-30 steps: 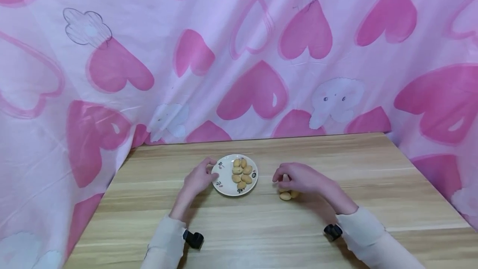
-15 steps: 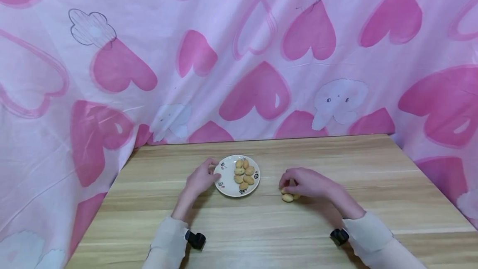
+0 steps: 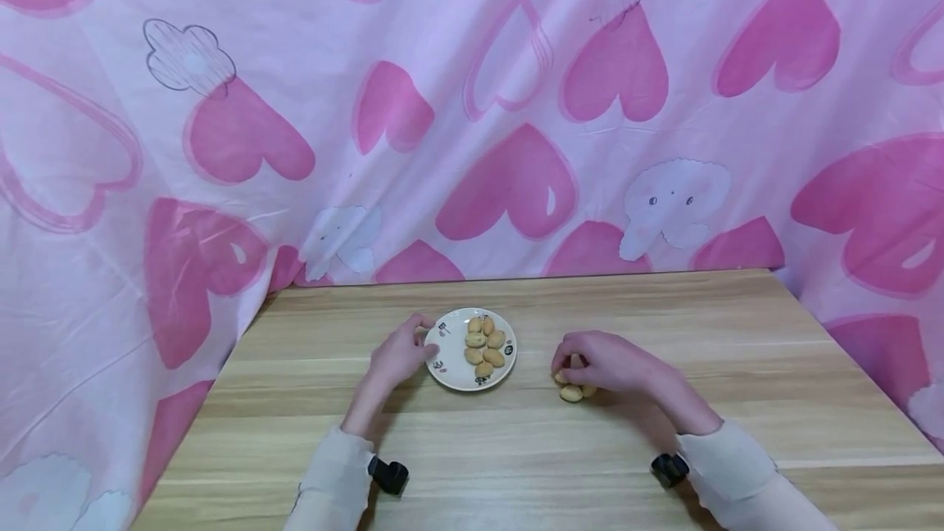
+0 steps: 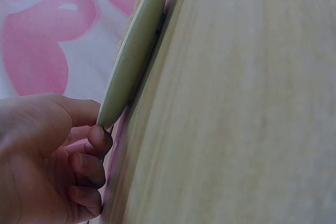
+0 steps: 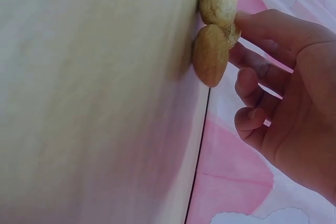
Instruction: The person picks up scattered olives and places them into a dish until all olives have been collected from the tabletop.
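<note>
My left hand [image 3: 398, 355] pinches the left rim of a small white plate [image 3: 451, 351] with printed marks. Thumb above and fingers below hold its edge in the left wrist view, where the plate [image 4: 131, 61] is seen from the side. Several tan, oval nuts in their shells [image 3: 483, 342] lie on the plate's right half. Right of the plate is a small group of the same nuts [image 3: 571, 393] on the table. There my right hand [image 3: 608, 360] has its thumb and forefinger on a nut [image 5: 232, 36] behind two others [image 5: 211, 56], its remaining fingers loosely curled.
The wooden table [image 3: 472, 457] reaches back to a pink and white heart-patterned cloth [image 3: 509, 179], which also hangs at both sides. A black wrist camera [image 3: 388, 475] sits below each hand at the cuff.
My right hand has come down onto the nuts, and its thumb and forefinger have closed on one. The left hand stays on the plate's rim. The whole head view has shifted slightly.
</note>
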A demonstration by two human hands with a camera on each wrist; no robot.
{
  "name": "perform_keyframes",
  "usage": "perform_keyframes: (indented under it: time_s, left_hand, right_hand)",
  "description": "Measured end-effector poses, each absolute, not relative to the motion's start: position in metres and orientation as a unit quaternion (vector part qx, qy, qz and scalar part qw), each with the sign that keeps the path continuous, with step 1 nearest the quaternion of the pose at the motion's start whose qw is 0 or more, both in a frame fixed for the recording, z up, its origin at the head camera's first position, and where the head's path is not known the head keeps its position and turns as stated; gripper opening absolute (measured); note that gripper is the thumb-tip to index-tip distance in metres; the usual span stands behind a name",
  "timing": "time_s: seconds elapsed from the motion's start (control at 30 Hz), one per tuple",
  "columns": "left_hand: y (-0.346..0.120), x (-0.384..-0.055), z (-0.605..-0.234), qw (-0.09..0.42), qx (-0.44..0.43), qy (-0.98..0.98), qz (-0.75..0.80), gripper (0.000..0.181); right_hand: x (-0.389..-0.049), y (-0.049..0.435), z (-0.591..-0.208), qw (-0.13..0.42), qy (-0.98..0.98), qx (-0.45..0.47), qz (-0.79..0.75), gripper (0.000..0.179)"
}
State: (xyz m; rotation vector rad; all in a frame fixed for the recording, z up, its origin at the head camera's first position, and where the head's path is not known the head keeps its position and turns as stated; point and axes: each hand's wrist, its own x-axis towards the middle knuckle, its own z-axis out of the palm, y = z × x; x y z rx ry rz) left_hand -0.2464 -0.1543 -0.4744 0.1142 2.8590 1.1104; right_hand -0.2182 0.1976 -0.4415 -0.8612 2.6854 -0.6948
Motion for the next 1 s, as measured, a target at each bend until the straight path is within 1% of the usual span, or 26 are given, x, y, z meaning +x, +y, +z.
perform_keyframes:
  time_s: [0.43, 0.77, 1.0]
  left_hand:
    - [-0.154, -0.245, -0.472, 0.036, 0.032, 0.934, 0.355, 0.044]
    - [-0.153, -0.246, -0.475, 0.039, 0.028, 0.935, 0.352, 0.043]
    - [-0.154, -0.247, -0.474, 0.039, 0.029, 0.935, 0.350, 0.043]
  right_hand:
    - [-0.223, 0.169, -0.425, 0.099, 0.914, -0.315, -0.236, 0.011]
    - [-0.229, 0.147, -0.424, 0.070, 0.905, -0.355, -0.223, 0.012]
    - [-0.234, 0.130, -0.423, 0.072, 0.908, -0.353, -0.215, 0.012]
